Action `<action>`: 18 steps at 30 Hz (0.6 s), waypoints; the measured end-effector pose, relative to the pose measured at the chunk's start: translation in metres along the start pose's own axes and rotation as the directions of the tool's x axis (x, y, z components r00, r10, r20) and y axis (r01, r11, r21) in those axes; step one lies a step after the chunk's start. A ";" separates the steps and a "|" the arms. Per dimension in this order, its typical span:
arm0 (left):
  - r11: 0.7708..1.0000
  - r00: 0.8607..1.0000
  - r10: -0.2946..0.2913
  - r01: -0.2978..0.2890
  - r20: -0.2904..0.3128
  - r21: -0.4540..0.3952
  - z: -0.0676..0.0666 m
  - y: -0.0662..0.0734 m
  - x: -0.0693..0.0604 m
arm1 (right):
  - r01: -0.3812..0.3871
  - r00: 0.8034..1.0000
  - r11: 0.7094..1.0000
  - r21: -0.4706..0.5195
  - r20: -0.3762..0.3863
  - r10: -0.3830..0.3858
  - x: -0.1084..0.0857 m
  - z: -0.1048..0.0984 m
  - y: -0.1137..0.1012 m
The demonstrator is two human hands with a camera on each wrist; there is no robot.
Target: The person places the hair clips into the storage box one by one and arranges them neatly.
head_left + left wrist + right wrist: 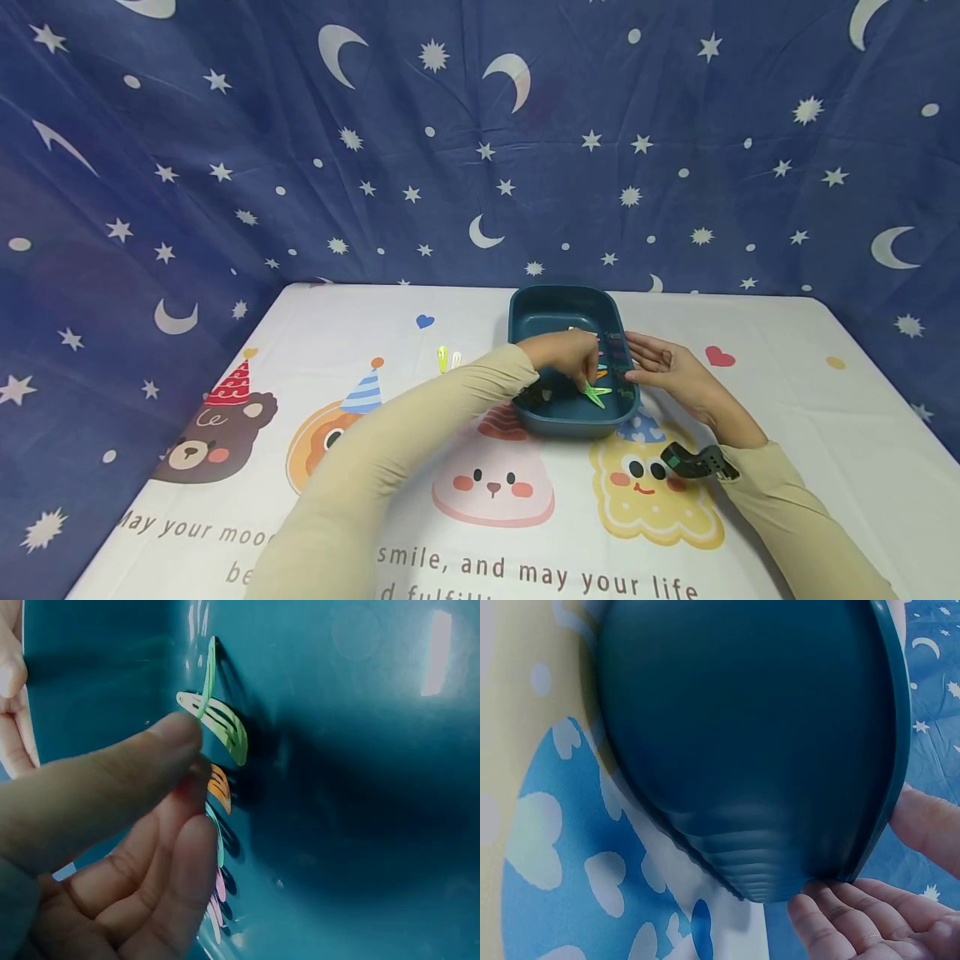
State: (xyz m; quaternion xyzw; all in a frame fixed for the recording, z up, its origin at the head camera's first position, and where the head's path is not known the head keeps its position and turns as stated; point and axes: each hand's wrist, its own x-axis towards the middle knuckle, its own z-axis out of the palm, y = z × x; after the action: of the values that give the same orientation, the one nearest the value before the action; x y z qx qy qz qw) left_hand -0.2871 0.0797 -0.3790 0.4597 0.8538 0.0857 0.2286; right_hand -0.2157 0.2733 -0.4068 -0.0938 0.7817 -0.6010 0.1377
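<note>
My left hand [566,352] reaches inside a dark teal plastic box [564,427], its thumb and fingertips pinching a thin green snap hair clip [211,671]. A lighter green hair clip [229,731] lies right beside it, overlapping it in the left wrist view. An orange hair clip [219,787] and several blue and pink ones line up along the box's inner side, partly hidden by the fingers. Against the outside of the box's right wall rests my right hand [678,375], fingers fairly straight and thumb near the rim.
On the table left of the box lie a yellow hair clip [442,358] and a white hair clip [456,360], partly close to the left sleeve. A white printed tablecloth [795,400] covers the table. Behind it hangs a blue star-patterned curtain [555,200].
</note>
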 end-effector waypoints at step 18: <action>0.996 0.998 -0.028 0.033 0.060 -0.088 0.003 0.000 -0.004 | -0.001 1.000 1.000 -0.021 -0.012 0.000 -0.001 0.001 -0.002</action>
State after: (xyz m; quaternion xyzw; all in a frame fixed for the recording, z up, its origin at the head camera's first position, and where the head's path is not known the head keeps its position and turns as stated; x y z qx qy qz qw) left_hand -0.2838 0.0757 -0.3805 0.4382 0.8491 0.1065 0.2751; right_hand -0.2149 0.2726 -0.4053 -0.0914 0.7888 -0.5934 0.1321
